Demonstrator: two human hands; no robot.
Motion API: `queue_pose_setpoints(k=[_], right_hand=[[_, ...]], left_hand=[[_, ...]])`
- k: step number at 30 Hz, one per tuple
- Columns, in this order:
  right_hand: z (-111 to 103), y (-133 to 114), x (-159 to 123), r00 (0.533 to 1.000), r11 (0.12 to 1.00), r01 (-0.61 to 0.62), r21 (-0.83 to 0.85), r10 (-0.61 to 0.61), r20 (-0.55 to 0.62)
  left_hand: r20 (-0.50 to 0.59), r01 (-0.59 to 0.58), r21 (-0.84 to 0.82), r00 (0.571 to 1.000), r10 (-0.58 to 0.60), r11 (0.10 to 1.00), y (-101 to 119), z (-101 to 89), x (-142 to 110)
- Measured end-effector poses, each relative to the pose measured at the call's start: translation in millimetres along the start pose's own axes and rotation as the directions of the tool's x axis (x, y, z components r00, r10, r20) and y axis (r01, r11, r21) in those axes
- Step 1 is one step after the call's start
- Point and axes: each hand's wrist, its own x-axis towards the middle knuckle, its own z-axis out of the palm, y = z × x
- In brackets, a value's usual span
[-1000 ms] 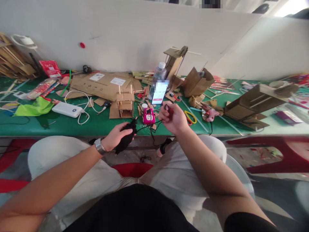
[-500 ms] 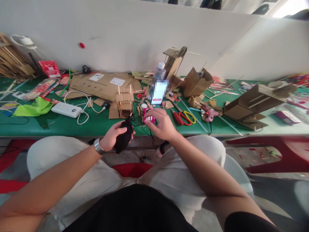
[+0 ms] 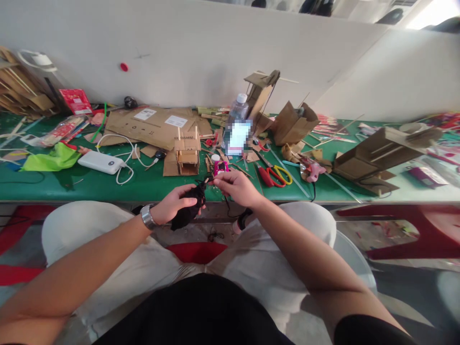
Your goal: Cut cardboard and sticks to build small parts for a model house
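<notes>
Black bundle point(image 3: 184, 216) sits in the left hand point(image 3: 172, 205), whose grip is clamped around it, by the near edge of the green surface point(image 3: 151, 187); a pale stick end point(image 3: 206, 180) pokes from its top; the right hand point(image 3: 239, 188) has its fingertips right there, though whether that grip pinches anything I cannot tell; fine fingertip work at this end seems the step in hand; the next move probably calls for a steady left hold and a delicate right touch.
</notes>
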Motion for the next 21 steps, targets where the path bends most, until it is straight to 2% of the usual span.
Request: queue_pose_setpoints(k=[2,4,7,9,11,13,16,19,21], right_hand=[[-12,-4,1,0.995,0.999,0.007,-0.048,-0.011,-0.102],[-24,-7,1,0.983,0.978,0.047,-0.204,-0.081,-0.162],[-42,-12,-1,0.963,0.866,0.151,-0.476,-0.238,-0.129],[-55,-14,-3,0.955,0.803,0.178,-0.569,-0.28,-0.097],[-70,-18,-5,0.951,0.781,0.149,-0.606,-0.281,-0.127],[-84,-22,-8,0.936,0.777,0.107,-0.62,-0.29,-0.201],[-106,-26,-13,0.902,0.776,0.043,-0.63,-0.301,-0.309],[-128,-23,-19,0.853,0.767,-0.019,-0.642,-0.322,-0.411],[-142,-18,-21,0.8,0.776,-0.068,-0.627,-0.333,-0.499]], left_hand=[[-0.009,0.021,0.077,1.0,-0.021,0.997,0,-0.3,0],[-0.034,0.021,0.145,0.999,-0.016,0.989,2,-1.2,0],[-0.128,-0.018,0.123,0.991,0.034,0.992,12,-3.8,1],[-0.233,-0.074,0.064,0.969,0.087,0.995,22,-6.3,0],[-0.344,-0.166,0.031,0.924,0.166,0.986,31,-9.3,-1],[-0.437,-0.279,0.029,0.86,0.263,0.96,38,-12.8,-2],[-0.52,-0.426,0.033,0.765,0.38,0.904,47,-19.4,-3],[-0.593,-0.555,0.001,0.67,0.447,0.832,57,-27.8,-5],[-0.65,-0.624,-0.014,0.599,0.467,0.781,65,-34.9,-7]])
